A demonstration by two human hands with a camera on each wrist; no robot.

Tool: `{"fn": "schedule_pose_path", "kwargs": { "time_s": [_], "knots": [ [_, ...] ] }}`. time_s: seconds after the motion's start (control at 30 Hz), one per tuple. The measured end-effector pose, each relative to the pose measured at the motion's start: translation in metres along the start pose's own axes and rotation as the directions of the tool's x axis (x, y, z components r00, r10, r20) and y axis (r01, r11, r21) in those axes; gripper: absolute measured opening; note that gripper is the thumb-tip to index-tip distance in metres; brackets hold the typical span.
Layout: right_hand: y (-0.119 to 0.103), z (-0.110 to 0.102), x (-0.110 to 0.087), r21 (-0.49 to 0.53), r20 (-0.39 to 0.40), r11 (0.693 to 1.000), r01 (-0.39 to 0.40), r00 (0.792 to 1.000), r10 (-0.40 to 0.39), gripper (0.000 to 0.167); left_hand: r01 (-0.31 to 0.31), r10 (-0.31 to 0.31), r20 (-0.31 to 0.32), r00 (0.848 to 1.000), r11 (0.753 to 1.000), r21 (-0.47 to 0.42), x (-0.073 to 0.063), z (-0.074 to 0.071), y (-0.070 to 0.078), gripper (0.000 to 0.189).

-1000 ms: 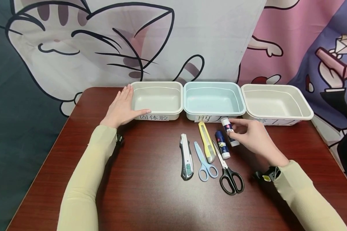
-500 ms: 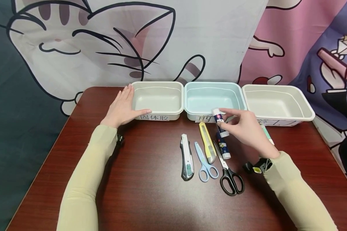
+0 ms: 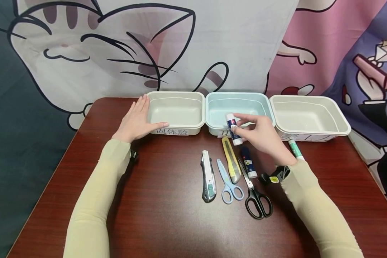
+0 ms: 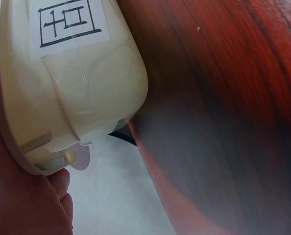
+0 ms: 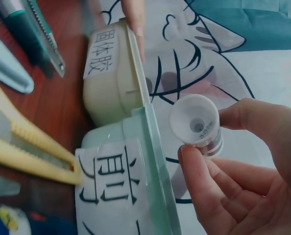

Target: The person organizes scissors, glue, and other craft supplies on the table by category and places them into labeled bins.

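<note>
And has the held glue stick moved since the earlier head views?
Yes: against the blue bin, the held glue stick has moved left and farther back, toward the bin's middle.

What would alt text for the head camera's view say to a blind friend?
A right hand pinches a glue stick near the blue middle bin of three; the left hand touches the left bin. Cutters, scissors and a dark blue tube lie on the brown table.
</note>
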State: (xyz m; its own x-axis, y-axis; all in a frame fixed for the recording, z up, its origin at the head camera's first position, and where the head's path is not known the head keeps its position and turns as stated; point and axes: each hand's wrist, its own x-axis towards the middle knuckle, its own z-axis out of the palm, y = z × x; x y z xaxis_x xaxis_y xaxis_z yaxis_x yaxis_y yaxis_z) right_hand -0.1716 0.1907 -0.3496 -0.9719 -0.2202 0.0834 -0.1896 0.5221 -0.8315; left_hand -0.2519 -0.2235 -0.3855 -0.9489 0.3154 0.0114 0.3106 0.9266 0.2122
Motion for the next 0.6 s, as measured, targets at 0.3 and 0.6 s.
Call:
{"fn": "schedule_pose_path", "kwargs": {
  "time_s": [0.3,0.6],
  "knots": [
    [-0.013,0.009,0.032,0.136,0.006,0.989,-0.051,0.999,0.051,0.047,-0.002,0.002,-0.001,1.000,1.000,-0.003,-0.001,0.000,-0.001,0.126],
    [-0.017,0.028,0.064,0.245,0.040,0.965,-0.091,0.996,0.083,0.050,0.001,-0.001,-0.003,1.000,1.000,-0.002,-0.002,0.000,0.001,0.125]
  ]
}}
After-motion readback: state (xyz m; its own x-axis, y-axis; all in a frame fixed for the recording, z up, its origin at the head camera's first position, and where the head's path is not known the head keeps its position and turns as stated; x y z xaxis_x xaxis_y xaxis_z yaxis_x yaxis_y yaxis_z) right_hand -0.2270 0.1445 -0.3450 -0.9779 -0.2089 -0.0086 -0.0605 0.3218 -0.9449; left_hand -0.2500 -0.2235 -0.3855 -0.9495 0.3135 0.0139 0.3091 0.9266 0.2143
